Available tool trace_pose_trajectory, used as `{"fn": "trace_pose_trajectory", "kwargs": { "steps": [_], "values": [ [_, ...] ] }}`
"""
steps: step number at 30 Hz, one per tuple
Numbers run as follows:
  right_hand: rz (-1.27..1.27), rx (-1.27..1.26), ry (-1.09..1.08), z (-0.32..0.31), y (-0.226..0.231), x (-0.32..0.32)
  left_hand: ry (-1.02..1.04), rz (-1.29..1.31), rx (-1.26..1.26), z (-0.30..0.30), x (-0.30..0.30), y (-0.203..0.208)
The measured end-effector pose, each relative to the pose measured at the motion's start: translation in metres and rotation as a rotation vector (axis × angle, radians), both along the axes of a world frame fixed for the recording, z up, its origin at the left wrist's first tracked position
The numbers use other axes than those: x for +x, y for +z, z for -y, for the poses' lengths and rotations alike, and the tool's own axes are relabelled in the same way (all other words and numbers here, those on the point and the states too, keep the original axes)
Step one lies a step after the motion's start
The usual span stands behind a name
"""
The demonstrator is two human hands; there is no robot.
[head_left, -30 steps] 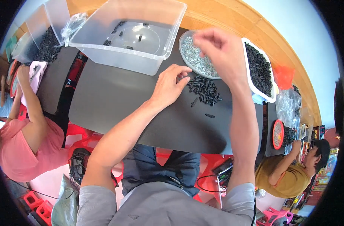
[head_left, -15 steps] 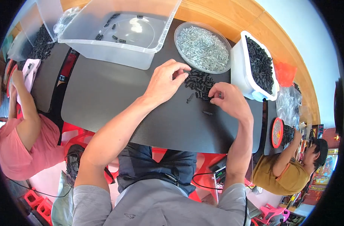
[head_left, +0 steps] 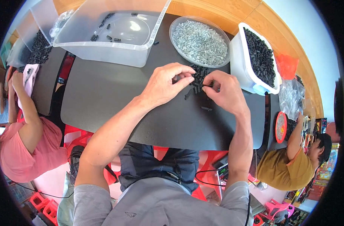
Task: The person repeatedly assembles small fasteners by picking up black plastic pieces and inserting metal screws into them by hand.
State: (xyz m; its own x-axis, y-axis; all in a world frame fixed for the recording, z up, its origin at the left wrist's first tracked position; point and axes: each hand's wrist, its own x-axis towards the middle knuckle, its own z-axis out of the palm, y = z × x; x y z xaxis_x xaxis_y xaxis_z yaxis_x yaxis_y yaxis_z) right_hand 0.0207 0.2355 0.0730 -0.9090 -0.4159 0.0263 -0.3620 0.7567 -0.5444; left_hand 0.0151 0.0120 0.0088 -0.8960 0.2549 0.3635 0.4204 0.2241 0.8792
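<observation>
A loose pile of small black plastic pieces (head_left: 197,87) lies on the dark table between my hands. At its left edge is my left hand (head_left: 166,83), thumb and forefinger pinched together. My right hand (head_left: 228,92) is over the pile's right side, its thumb and forefinger also closed at the tips. Whatever either pinch holds is too small or hidden to make out. One loose black piece (head_left: 206,109) lies nearer to me, below the right hand. Just beyond the pile stands a round clear bowl (head_left: 173,41) full of small shiny silvery pieces (head_left: 200,42).
A large clear bin (head_left: 104,55) with a few black pieces inside stands at the far left. On the right, a white tub (head_left: 237,67) is heaped with black pieces (head_left: 259,56). Other people sit at the left (head_left: 32,147) and right (head_left: 288,169), beside neighbouring tables.
My right hand has shifted up and left over the pile, its fingertips closing. My left hand has moved slightly right, so the hands are closer together. The view has shifted a little.
</observation>
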Motion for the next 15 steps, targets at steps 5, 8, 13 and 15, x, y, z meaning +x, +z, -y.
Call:
{"fn": "trace_pose_trajectory", "kwargs": {
  "steps": [5, 8, 13, 15],
  "values": [
    [-0.08, -0.319, 0.045, 0.015, -0.015, 0.004, -0.065, 0.04, 0.081, 0.0, -0.001, -0.003],
    [-0.143, -0.311, 0.015, 0.019, -0.023, 0.005, -0.121, 0.219, 0.183, 0.001, 0.0, -0.006],
    [-0.109, -0.46, -0.036, 0.025, -0.043, 0.004, -0.147, 0.319, 0.264, 0.002, -0.002, -0.011],
    [-0.313, -0.324, -0.022, 0.027, -0.042, 0.004, -0.138, 0.309, 0.275, 0.002, -0.002, -0.012]
  ]
}}
